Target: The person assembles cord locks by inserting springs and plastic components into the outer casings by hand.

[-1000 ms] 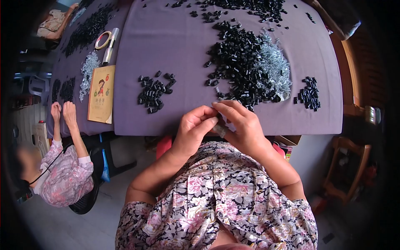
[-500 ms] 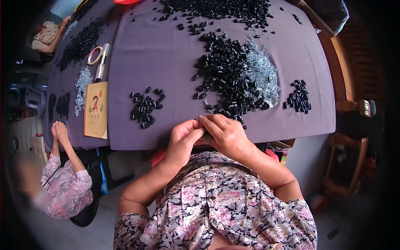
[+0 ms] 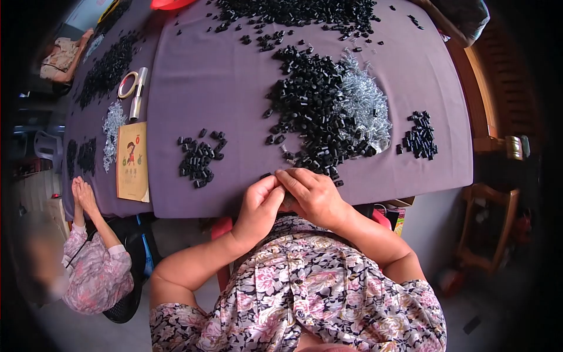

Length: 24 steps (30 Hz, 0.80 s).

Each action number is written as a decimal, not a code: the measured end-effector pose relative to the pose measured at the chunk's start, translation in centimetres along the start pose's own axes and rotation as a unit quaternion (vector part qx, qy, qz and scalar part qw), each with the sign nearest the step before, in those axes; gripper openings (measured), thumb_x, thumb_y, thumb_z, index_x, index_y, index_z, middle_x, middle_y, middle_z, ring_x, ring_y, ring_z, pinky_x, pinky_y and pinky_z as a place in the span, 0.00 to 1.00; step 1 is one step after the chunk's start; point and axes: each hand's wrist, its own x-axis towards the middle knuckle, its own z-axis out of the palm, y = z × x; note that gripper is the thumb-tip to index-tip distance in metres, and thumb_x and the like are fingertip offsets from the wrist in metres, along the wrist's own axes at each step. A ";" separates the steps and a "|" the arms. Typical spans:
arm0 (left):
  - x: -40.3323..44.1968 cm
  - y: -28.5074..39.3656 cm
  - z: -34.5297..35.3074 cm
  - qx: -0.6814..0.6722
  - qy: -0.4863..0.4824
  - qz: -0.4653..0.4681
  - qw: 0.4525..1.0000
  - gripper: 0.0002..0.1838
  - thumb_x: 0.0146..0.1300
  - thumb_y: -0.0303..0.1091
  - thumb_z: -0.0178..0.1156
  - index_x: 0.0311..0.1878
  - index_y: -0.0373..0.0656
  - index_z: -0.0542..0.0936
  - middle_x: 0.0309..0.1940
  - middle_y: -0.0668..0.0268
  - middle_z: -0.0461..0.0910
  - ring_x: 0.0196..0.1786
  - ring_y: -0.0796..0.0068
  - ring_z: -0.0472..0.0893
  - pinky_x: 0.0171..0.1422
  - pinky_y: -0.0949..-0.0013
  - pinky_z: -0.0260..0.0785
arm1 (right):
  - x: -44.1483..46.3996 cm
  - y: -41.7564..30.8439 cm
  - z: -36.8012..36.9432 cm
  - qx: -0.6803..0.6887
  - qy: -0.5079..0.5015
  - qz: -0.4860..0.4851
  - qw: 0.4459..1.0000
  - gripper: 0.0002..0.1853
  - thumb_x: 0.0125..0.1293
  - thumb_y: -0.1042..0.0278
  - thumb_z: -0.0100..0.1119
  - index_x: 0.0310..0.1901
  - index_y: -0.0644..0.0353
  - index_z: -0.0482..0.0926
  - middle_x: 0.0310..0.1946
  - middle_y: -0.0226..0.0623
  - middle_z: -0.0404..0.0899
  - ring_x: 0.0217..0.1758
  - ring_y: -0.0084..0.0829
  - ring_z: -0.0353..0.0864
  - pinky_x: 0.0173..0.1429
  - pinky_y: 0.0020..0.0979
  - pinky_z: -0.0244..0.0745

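My left hand and my right hand meet at the table's near edge, fingertips pressed together. Whatever lies between them is mostly hidden; a small dark bit shows beside the left fingertips. Just beyond my hands spreads a big heap of black cylindrical parts, with a pile of clear and silvery small pieces against its right side. A few small springs lie at the heap's near left edge. One small group of black parts is to the left, another group of black pieces to the right.
The purple-grey cloth covers the table. At left are a yellow booklet, a tape roll and a silvery roll. Another person's hands are at the left table. A red container stands at the far edge.
The view has shifted, so the table sits lower and a red container shows at the far edge. My hands stay together, with the fingers slightly rearranged. The other person's hands have come together.
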 end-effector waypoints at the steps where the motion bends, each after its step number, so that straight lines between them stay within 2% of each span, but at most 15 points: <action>1: 0.0 0.1 0.1 -0.005 -0.001 -0.003 1.000 0.10 0.77 0.27 0.48 0.49 0.35 0.79 0.40 0.70 0.80 0.42 0.85 0.79 0.46 0.78 0.74 | 0.0 0.1 0.1 -0.002 0.005 -0.004 1.000 0.32 0.51 0.61 0.74 0.56 0.70 0.78 0.44 0.42 0.80 0.44 0.39 0.84 0.43 0.34 0.83; 6: 0.3 -0.2 -0.4 -0.035 -0.020 -0.009 0.999 0.10 0.78 0.28 0.48 0.50 0.35 0.79 0.40 0.68 0.81 0.42 0.83 0.80 0.47 0.76 0.76 | 0.0 0.1 0.2 0.010 0.002 0.013 1.000 0.31 0.50 0.65 0.72 0.56 0.70 0.78 0.44 0.42 0.80 0.44 0.39 0.84 0.44 0.34 0.83; 12: 0.0 0.2 -0.2 -0.014 -0.023 -0.035 0.999 0.12 0.78 0.29 0.48 0.52 0.34 0.79 0.41 0.66 0.83 0.43 0.77 0.84 0.49 0.70 0.83 | 0.0 0.1 0.1 0.034 0.014 0.014 0.999 0.29 0.51 0.68 0.68 0.56 0.70 0.77 0.40 0.40 0.79 0.42 0.38 0.84 0.43 0.35 0.83; 20: 0.5 0.6 -1.4 -0.037 -0.079 -0.060 0.994 0.14 0.78 0.33 0.50 0.56 0.33 0.78 0.43 0.63 0.84 0.46 0.74 0.85 0.52 0.68 0.83 | -0.2 0.5 0.6 0.019 0.024 -0.007 1.000 0.29 0.52 0.67 0.68 0.56 0.72 0.78 0.39 0.40 0.80 0.40 0.39 0.84 0.42 0.36 0.83; 24: 0.0 0.0 -1.8 -0.029 -0.095 -0.030 0.995 0.16 0.79 0.38 0.51 0.56 0.33 0.78 0.45 0.60 0.84 0.47 0.71 0.86 0.55 0.66 0.81 | -0.1 -0.3 -1.1 0.037 0.041 0.003 0.998 0.26 0.53 0.70 0.70 0.55 0.67 0.79 0.40 0.40 0.82 0.40 0.39 0.86 0.42 0.36 0.83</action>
